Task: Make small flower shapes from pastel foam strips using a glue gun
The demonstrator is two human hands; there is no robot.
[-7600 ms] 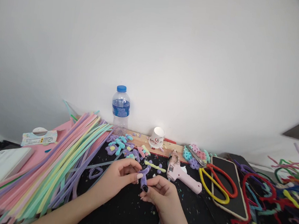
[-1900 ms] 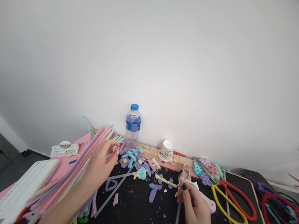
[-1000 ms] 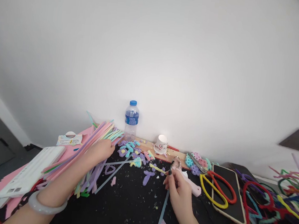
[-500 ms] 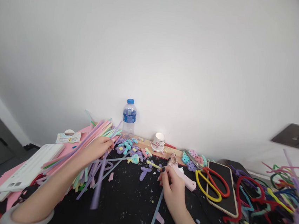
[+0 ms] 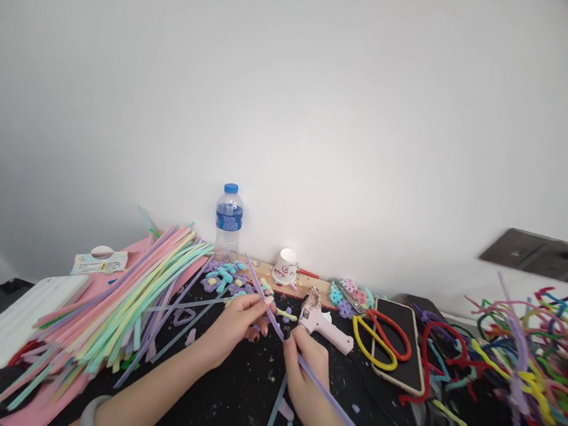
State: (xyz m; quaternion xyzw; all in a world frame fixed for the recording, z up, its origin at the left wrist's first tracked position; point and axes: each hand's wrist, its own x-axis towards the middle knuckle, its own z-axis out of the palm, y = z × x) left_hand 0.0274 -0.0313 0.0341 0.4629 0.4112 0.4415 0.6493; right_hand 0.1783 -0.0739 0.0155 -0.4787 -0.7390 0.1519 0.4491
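Note:
A long purple pipe cleaner [image 5: 326,396] runs slantwise between my two hands over the black tabletop. My left hand [image 5: 241,321] pinches it near its upper end. Further down its length, my right hand [image 5: 307,359] grips it between thumb and fingers. Just beyond the right hand lies a pale pink glue gun [image 5: 326,329]. A bluish-grey strip [image 5: 273,416] lies on the table between my forearms. Left of my left hand spreads a pile of pastel pipe cleaners [image 5: 130,298]. Small purple and turquoise fuzzy flowers [image 5: 225,276] sit behind that hand.
A water bottle [image 5: 228,221] and a paper cup [image 5: 285,267] stand along the wall. To the right are scissors [image 5: 382,340] with red and yellow handles, partly over a phone [image 5: 399,371], and tangled coloured pipe cleaners [image 5: 540,371]. A white box-like device [image 5: 18,314] lies left.
My left hand has come right from the pastel pile with the purple pipe cleaner. My right hand now grips it too. The view has shifted slightly to the right.

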